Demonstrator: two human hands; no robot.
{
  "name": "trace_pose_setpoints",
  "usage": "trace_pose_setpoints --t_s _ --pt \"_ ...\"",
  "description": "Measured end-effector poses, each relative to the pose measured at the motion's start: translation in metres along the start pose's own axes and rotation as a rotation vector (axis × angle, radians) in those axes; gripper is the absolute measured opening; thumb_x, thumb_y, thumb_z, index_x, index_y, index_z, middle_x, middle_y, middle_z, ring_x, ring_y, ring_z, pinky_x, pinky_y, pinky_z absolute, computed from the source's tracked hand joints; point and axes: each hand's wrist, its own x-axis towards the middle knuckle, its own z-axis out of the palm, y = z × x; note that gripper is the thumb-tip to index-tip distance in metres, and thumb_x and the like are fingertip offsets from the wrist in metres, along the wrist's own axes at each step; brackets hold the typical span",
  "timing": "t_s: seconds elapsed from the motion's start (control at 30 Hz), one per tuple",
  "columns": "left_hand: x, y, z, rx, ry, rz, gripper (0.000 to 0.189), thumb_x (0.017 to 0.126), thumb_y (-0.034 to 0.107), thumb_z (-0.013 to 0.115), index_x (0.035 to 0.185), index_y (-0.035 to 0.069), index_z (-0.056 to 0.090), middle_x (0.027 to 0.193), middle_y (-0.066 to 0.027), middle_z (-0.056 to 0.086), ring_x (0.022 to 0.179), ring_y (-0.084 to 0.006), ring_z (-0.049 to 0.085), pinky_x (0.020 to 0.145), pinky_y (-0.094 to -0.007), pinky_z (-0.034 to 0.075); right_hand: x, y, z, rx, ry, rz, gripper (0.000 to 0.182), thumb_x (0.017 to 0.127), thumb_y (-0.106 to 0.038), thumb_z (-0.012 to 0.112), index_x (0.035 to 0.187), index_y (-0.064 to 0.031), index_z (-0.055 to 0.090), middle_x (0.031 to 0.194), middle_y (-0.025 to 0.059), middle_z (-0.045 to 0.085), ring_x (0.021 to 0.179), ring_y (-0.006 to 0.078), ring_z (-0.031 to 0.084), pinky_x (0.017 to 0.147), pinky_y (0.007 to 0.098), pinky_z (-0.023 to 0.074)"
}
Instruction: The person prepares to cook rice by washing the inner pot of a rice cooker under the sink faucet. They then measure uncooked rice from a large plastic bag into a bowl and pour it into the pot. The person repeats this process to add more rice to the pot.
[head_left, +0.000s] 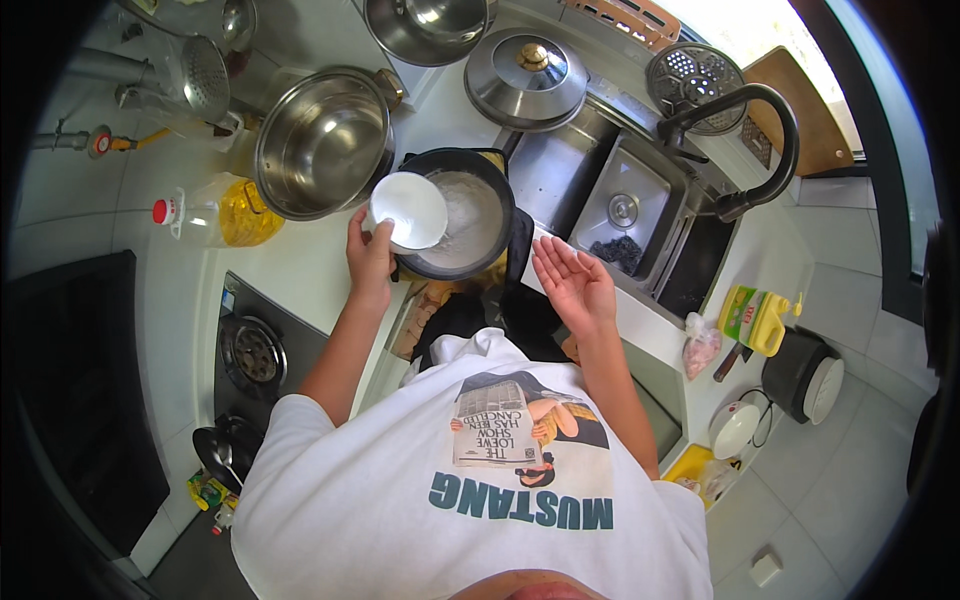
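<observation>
My left hand (370, 251) grips a small white bowl (409, 210) by its rim, thumb on the inside. The bowl is held over the left side of a dark pot (422, 262), and its inside looks white and bare. Whitish matter, flour-like in places, fills the bottom of the pot; whether it is dry or wet I cannot tell. To the pot's right, near the counter edge by the sink, my right hand (577, 285) is held palm up with nothing in it. Its fingers are extended and nearly side by side.
A steel pot (326, 142) and an oil jug (244, 214) stand left of the dark pot. Behind it sits a domed lid (517, 82). The sink (630, 202) with a black faucet (784, 142) lies right. A gas burner (253, 354) is at lower left.
</observation>
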Motion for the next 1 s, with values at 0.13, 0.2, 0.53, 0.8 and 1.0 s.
trace_pose_setpoints --t_s 0.13,0.2,0.53,0.8,1.0 --pt "-0.002 0.004 0.004 -0.336 -0.157 -0.380 0.033 0.088 0.036 0.061 0.110 0.013 0.055 0.076 0.0031 0.050 0.052 -0.0043 0.036 0.043 -0.0222 0.029 0.000 0.000 0.001 0.037 -0.005 -0.026 0.051 0.092 -0.015 0.049 0.133 0.0144 0.042 0.141 0.0284 0.044 0.137 0.0396 0.039 0.117 0.0479 0.0322" --pt "-0.010 0.008 0.016 -0.383 -0.223 -0.465 0.030 0.088 0.036 0.060 0.106 0.013 0.055 0.073 0.0030 0.051 0.053 -0.0060 0.039 0.043 -0.0224 0.030 -0.002 -0.003 -0.002 0.063 -0.005 -0.065 0.051 0.092 -0.014 0.049 0.133 0.0148 0.041 0.142 0.0285 0.043 0.137 0.0394 0.039 0.117 0.0480 0.0317" --pt "-0.075 -0.006 0.113 -0.156 -1.105 -0.647 0.061 0.094 0.022 0.056 0.149 0.012 0.030 0.116 -0.0099 0.061 0.088 -0.0184 0.068 0.069 -0.0302 0.060 -0.084 -0.018 -0.069 0.212 0.134 -0.509 0.053 0.092 -0.013 0.047 0.135 0.0160 0.038 0.144 0.0279 0.042 0.139 0.0348 0.037 0.118 0.0462 0.0284" --pt "-0.206 -0.032 0.160 0.040 -1.554 -0.748 0.062 0.096 0.015 0.055 0.151 0.007 0.026 0.132 -0.0133 0.054 0.105 -0.0221 0.065 0.079 -0.0349 0.061 -0.244 0.007 -0.183 0.427 0.113 -0.919 0.052 0.093 -0.011 0.045 0.137 0.0148 0.036 0.145 0.0273 0.040 0.139 0.0352 0.038 0.118 0.0457 0.0286" --pt "-0.355 -0.082 0.171 0.333 -1.733 -0.761 0.056 0.098 0.014 0.053 0.148 0.004 0.031 0.125 -0.0149 0.059 0.098 -0.0232 0.067 0.080 -0.0335 0.060 -0.399 0.066 -0.295 0.532 0.170 -1.161 0.044 0.090 -0.013 0.052 0.126 0.0113 0.051 0.135 0.0255 0.053 0.132 0.0365 0.047 0.115 0.0468 0.0337"
